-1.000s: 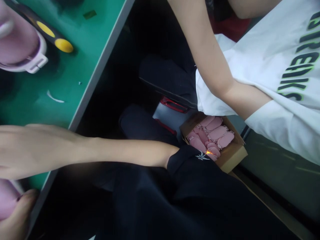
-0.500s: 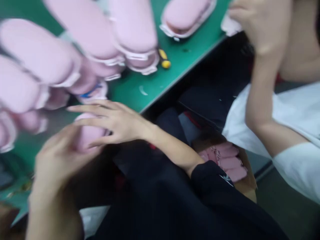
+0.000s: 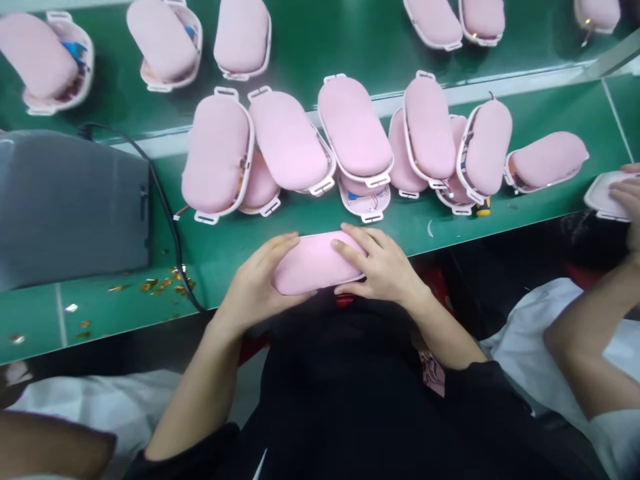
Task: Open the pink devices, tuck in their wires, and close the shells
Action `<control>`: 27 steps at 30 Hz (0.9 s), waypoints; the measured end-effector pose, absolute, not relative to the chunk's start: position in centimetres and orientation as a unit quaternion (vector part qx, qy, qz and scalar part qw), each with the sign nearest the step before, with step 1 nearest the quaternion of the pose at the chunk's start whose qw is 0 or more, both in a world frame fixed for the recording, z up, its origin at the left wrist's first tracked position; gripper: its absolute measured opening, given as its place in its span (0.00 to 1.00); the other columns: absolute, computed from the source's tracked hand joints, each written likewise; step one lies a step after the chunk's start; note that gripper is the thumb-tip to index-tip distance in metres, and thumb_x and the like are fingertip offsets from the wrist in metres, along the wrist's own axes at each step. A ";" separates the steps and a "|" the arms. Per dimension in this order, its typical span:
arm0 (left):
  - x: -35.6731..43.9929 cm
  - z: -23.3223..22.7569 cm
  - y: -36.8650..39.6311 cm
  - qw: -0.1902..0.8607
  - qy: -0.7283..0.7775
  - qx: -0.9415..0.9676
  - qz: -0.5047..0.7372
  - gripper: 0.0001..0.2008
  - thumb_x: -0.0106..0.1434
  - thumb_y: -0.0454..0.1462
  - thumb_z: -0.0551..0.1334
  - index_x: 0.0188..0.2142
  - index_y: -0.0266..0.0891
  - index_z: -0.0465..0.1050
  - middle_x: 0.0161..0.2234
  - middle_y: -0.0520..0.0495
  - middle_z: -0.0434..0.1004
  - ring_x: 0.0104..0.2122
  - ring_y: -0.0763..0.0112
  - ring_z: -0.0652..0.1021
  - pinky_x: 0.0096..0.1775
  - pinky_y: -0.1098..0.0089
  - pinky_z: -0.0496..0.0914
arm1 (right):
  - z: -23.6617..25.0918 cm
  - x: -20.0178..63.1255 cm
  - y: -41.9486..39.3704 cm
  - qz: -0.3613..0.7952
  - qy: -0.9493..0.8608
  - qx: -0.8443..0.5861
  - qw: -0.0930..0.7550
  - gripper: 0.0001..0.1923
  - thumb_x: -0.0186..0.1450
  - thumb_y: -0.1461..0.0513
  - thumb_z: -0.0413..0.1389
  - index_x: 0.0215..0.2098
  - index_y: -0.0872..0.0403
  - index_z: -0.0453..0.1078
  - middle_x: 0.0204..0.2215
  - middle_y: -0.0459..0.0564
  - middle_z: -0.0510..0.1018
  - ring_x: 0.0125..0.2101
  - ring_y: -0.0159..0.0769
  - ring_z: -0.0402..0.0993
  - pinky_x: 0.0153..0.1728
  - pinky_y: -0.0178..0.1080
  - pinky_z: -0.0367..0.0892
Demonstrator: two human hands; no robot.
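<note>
Between my two hands is a pink oval plastic case (image 3: pixel 317 263), held lengthwise at the bench's front edge. My left hand (image 3: pixel 257 280) wraps its left end, thumb along the near side and fingers over the far side. My right hand (image 3: pixel 383 267) grips the right end, with fingers on the top and the thumb below. The underside of the case is hidden. Just beyond it, pink cases (image 3: pixel 355 130) with white rims lie in an overlapping row, several with shells ajar and blue parts or wires showing.
A grey box-shaped device (image 3: pixel 75 207) with a black cable (image 3: pixel 167 213) stands at left, near gold scraps (image 3: pixel 160 285). More pink cases (image 3: pixel 243 37) sit on the rear green surface. A yellow-handled tool (image 3: pixel 483 207) lies at right. A co-worker's hand (image 3: pixel 627 197) holds a white-rimmed piece.
The view has swung from the right side to face the bench squarely. Both hands stay on the pink case, my right fingers now closed more firmly round its end.
</note>
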State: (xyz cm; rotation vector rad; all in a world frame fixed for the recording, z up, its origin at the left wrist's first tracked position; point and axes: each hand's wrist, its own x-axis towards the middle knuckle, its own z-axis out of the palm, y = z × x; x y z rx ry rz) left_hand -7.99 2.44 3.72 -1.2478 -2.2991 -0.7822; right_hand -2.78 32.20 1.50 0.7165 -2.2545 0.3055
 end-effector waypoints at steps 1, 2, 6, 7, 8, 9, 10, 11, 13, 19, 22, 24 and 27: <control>-8.0 3.1 2.3 0.202 -0.809 -0.434 -0.340 0.51 0.59 0.50 0.80 0.76 0.48 0.60 0.65 0.37 0.77 0.64 0.53 0.80 0.66 0.57 0.76 | 1.7 -2.8 32.0 0.121 -0.876 0.287 0.368 0.42 0.71 0.33 0.58 0.68 0.54 0.75 0.70 0.58 0.68 0.62 0.48 0.67 0.57 0.50 0.75; -7.9 2.6 2.4 0.199 -0.790 -0.414 -0.405 0.57 0.57 0.47 0.82 0.78 0.52 0.56 0.64 0.41 0.77 0.63 0.58 0.80 0.66 0.60 0.75 | 1.8 -2.8 31.7 0.139 -0.870 0.293 0.371 0.41 0.71 0.34 0.59 0.67 0.55 0.75 0.69 0.59 0.69 0.61 0.47 0.67 0.58 0.50 0.75; -6.5 1.2 4.3 0.151 -0.655 -0.326 -0.665 0.68 0.51 0.47 0.85 0.80 0.65 0.45 0.69 0.46 0.71 0.63 0.66 0.79 0.65 0.67 0.75 | 2.4 -2.2 30.0 0.291 -0.835 0.306 0.353 0.37 0.74 0.38 0.59 0.64 0.59 0.73 0.63 0.60 0.74 0.60 0.40 0.71 0.63 0.46 0.72; -6.1 1.0 4.9 0.121 -0.622 -0.313 -0.707 0.66 0.53 0.49 0.84 0.80 0.65 0.46 0.70 0.45 0.70 0.64 0.64 0.78 0.66 0.64 0.75 | 2.5 -1.9 29.5 0.326 -0.830 0.310 0.329 0.36 0.75 0.39 0.58 0.65 0.59 0.71 0.63 0.59 0.75 0.60 0.38 0.73 0.63 0.44 0.72; -5.6 0.9 5.4 0.088 -0.593 -0.306 -0.740 0.63 0.56 0.50 0.83 0.80 0.64 0.46 0.70 0.43 0.70 0.65 0.61 0.79 0.67 0.61 0.76 | 2.7 -1.6 29.0 0.352 -0.829 0.314 0.301 0.37 0.75 0.38 0.57 0.66 0.58 0.69 0.62 0.59 0.76 0.60 0.38 0.74 0.63 0.43 0.71; -5.2 0.7 5.8 0.061 -0.566 -0.303 -0.764 0.60 0.58 0.50 0.81 0.80 0.63 0.47 0.69 0.41 0.72 0.64 0.59 0.80 0.67 0.58 0.76 | 3.0 -1.4 28.6 0.371 -0.830 0.318 0.270 0.37 0.76 0.38 0.56 0.66 0.58 0.67 0.63 0.58 0.75 0.61 0.38 0.75 0.64 0.43 0.71; -4.9 0.7 6.1 0.037 -0.543 -0.303 -0.782 0.58 0.61 0.48 0.80 0.80 0.62 0.48 0.68 0.40 0.73 0.64 0.57 0.80 0.67 0.56 0.77 | 3.2 -1.1 28.3 0.384 -0.833 0.321 0.236 0.38 0.76 0.37 0.56 0.67 0.58 0.65 0.65 0.59 0.74 0.64 0.39 0.74 0.65 0.44 0.70; -4.6 0.6 6.3 0.022 -0.525 -0.301 -0.796 0.56 0.62 0.47 0.80 0.80 0.61 0.49 0.67 0.39 0.74 0.64 0.56 0.81 0.66 0.56 0.77 | 3.5 -1.0 28.0 0.395 -0.834 0.327 0.203 0.39 0.76 0.37 0.54 0.68 0.58 0.63 0.67 0.60 0.72 0.67 0.40 0.72 0.68 0.45 0.69; -4.2 0.6 6.4 0.011 -0.506 -0.289 -0.813 0.54 0.64 0.46 0.79 0.80 0.62 0.49 0.71 0.38 0.69 0.65 0.56 0.80 0.66 0.57 0.78 | 4.0 -0.8 27.6 0.404 -0.835 0.345 0.144 0.39 0.78 0.37 0.51 0.71 0.57 0.59 0.72 0.63 0.64 0.74 0.42 0.63 0.73 0.49 0.65; -3.9 0.8 5.6 0.029 -0.541 -0.314 -0.780 0.55 0.62 0.44 0.79 0.80 0.56 0.51 0.71 0.40 0.69 0.68 0.59 0.76 0.72 0.56 0.72 | 5.3 -1.7 27.2 0.454 -0.815 0.341 0.115 0.29 0.82 0.45 0.49 0.71 0.55 0.62 0.67 0.55 0.72 0.67 0.33 0.71 0.68 0.38 0.72; -4.0 0.3 4.9 0.029 -0.529 -0.257 -0.808 0.49 0.60 0.50 0.79 0.76 0.45 0.63 0.68 0.36 0.71 0.70 0.53 0.74 0.72 0.54 0.71 | 5.8 -2.6 27.9 0.485 -0.832 0.232 0.135 0.24 0.84 0.52 0.44 0.69 0.55 0.67 0.58 0.50 0.79 0.54 0.24 0.80 0.54 0.27 0.76; -4.1 -0.1 4.5 0.007 -0.531 -0.216 -0.819 0.48 0.59 0.53 0.79 0.73 0.40 0.68 0.66 0.33 0.73 0.71 0.46 0.72 0.74 0.49 0.68 | 5.9 -3.3 28.3 0.398 -0.882 0.171 0.187 0.21 0.83 0.57 0.45 0.67 0.55 0.70 0.57 0.49 0.81 0.49 0.26 0.81 0.48 0.29 0.76; -4.2 -0.1 4.1 -0.027 -0.535 -0.177 -0.826 0.48 0.58 0.56 0.78 0.71 0.40 0.69 0.64 0.34 0.76 0.69 0.44 0.75 0.72 0.49 0.72 | 5.6 -4.4 28.7 0.216 -0.927 0.184 0.246 0.20 0.79 0.63 0.50 0.65 0.55 0.73 0.57 0.49 0.80 0.48 0.32 0.79 0.48 0.36 0.75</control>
